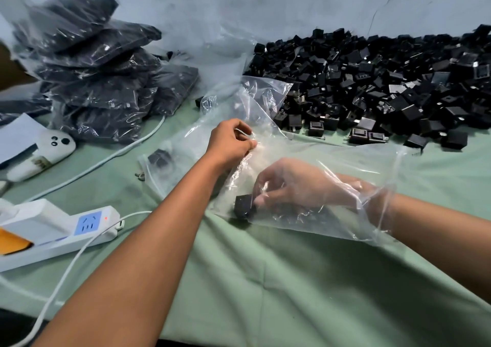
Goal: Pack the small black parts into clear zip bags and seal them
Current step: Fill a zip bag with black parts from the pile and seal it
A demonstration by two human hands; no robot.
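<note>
Loading first part | your right hand is inside the clear zip bag, pinching a black part at its closed end | left hand pinches the bag's edge so it stays put | loose parts pile just beyond the bag, in reach

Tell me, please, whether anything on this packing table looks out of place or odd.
Mostly no. The one stray: a single black part lies alone on the green cloth beside the stack of filled bags, apart from the loose pile. The right hand, inside the clear bag, holds a part; the left hand pinches the bag's edge.
</note>
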